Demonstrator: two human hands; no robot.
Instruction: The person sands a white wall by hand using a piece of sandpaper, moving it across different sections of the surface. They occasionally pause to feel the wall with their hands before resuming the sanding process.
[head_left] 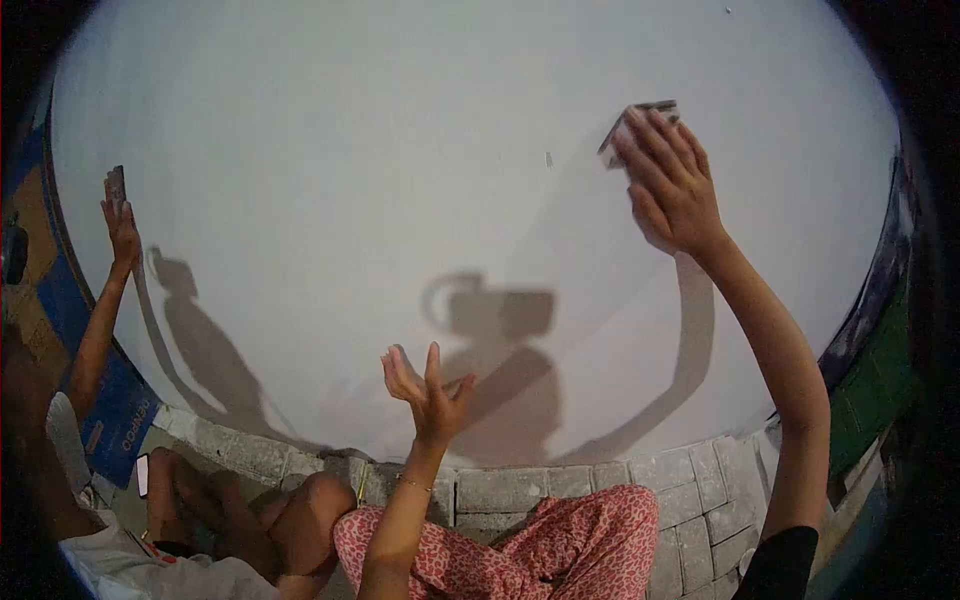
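Observation:
My right hand point(672, 180) is raised against the large white panel point(330, 150), its fingers laid flat over a folded piece of sandpaper point(612, 150). Pale and darker grey edges of the sheet stick out past the fingertips and at the left side. Lower down, my left hand point(428, 398) is held up in front of the panel's lower part, palm empty and fingers spread. A thin bracelet point(415, 485) circles that wrist. Shadows of my head and right arm fall across the panel.
At the left, another person's hand point(121, 230) holds a small dark piece against the panel. That person's bent knees point(320, 510) are close beside my patterned trousers point(590, 530). Grey paving blocks point(500, 492) border the panel's bottom. Blue printed sheeting point(120, 420) lies at the left.

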